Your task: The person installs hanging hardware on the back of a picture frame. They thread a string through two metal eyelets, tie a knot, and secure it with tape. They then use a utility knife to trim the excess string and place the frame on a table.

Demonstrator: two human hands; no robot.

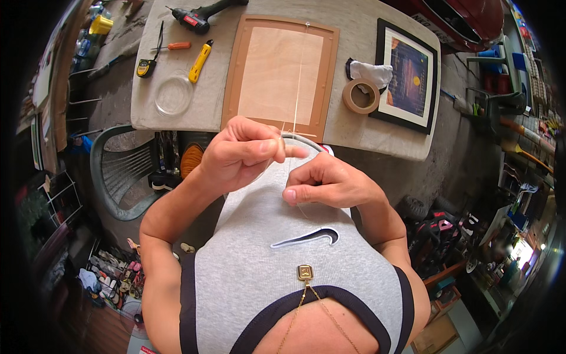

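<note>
A thin pale string runs from a small metal fitting at the far edge of a brown-bordered picture frame to my hands. The frame lies flat on the table, its pale panel facing up. My left hand is closed, thumb and forefinger pinching the string just past the frame's near edge. Beside it and slightly nearer to me, my right hand is also closed, thumb pressed against curled fingers. A fine loose end of string shows below the right thumb. Both hands are held above my lap, in front of my grey top.
On the table lie a drill, an orange screwdriver, a tape measure, a yellow utility knife and a clear round coil or dish. Right: tape roll, white cloth, black-framed picture. A green chair stands left.
</note>
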